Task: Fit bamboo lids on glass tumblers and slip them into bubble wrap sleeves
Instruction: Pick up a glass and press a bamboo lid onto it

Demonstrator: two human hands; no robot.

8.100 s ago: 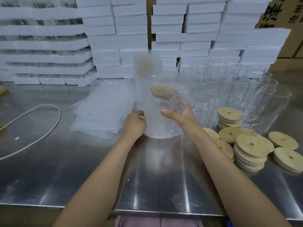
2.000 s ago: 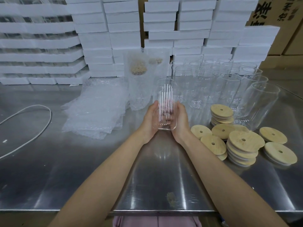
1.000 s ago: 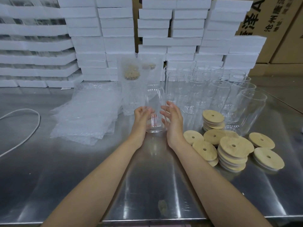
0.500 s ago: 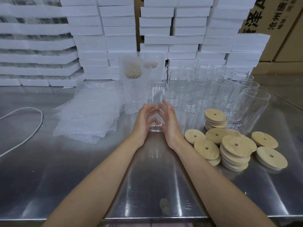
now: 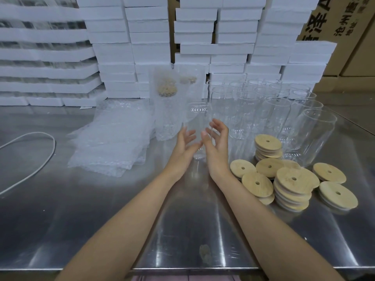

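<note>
Releasing tumbler (image 5: pixel 197 118) | left hand (image 5: pixel 185 144), right hand (image 5: pixel 217 142) opened | tumbler upright

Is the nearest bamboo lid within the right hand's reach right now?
Probably yes: the right hand is open beside the tumbler, and the nearest lid lies flat just right of its wrist, nothing between.

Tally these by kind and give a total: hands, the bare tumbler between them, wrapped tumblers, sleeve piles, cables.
Hands: 2, left hand and right hand
Bare tumbler between them: 1
Wrapped tumblers: 2
Sleeve pile: 1
Cable: 1
Total: 7
</note>
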